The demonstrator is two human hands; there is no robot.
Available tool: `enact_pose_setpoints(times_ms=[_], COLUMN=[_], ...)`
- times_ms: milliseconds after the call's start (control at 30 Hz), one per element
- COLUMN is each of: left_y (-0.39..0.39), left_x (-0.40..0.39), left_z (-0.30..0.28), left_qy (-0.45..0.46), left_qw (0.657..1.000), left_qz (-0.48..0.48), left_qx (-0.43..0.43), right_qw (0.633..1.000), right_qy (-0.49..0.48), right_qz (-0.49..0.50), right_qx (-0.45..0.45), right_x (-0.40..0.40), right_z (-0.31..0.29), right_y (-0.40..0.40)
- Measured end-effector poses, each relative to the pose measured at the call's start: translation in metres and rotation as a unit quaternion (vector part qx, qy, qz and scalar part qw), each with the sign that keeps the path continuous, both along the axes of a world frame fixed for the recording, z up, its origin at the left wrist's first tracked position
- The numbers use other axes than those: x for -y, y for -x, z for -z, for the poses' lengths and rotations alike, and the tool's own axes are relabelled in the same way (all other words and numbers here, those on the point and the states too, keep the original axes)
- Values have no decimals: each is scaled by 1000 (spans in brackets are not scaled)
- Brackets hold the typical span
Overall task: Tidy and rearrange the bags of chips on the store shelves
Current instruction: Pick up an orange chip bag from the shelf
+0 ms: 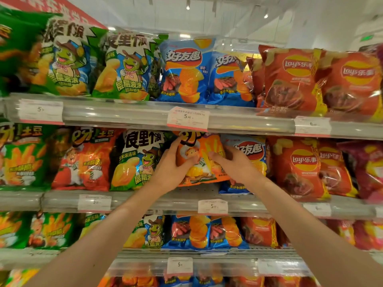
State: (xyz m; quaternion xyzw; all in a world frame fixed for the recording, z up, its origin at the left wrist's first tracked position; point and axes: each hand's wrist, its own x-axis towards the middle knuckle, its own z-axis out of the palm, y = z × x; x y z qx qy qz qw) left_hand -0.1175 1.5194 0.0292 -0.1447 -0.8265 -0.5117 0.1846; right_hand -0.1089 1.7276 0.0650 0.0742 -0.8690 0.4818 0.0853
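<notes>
An orange chip bag (204, 162) stands on the middle shelf (186, 204), between a green turtle bag (136, 162) and a blue bag (250, 154). My left hand (172, 168) grips the orange bag's left edge, thumb on its front. My right hand (234, 164) holds its right side, fingers curled over the front. The orange bag leans slightly and covers part of the blue bag behind it.
The top shelf (128, 114) carries green, blue and red Lay's bags (290, 79). More red Lay's bags (298, 168) fill the middle shelf's right, orange-red and green bags (83, 162) its left. Price tags (188, 119) hang on the shelf rails. Lower shelves hold similar bags.
</notes>
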Motion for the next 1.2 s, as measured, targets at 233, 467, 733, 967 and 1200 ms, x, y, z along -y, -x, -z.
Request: enact_pose_setpoints(times_ms=[233,467,733,967,1200], left_y=[-45,-90,-135,-196,-269], left_x=[-27,-38,-3,78,216], left_z=[20,38,43,42,53], left_qy=[-29,-17,6,24,35], left_qw=[1000,999,999,999,999], left_qz=[11,-23,-26,4,-28], left_qx=[2,21,25,-22,-26], right_qw=[999,996,998,999,997], right_qy=[21,39,14,31,50], right_qz=[-23,-57,-38,-9,-43], right_qx=[23,50,56,26,36], right_x=[-35,-47,-13,68,208], right_z=[23,52,60,58,67], right_y=[-33,-59,-105,-183,-255])
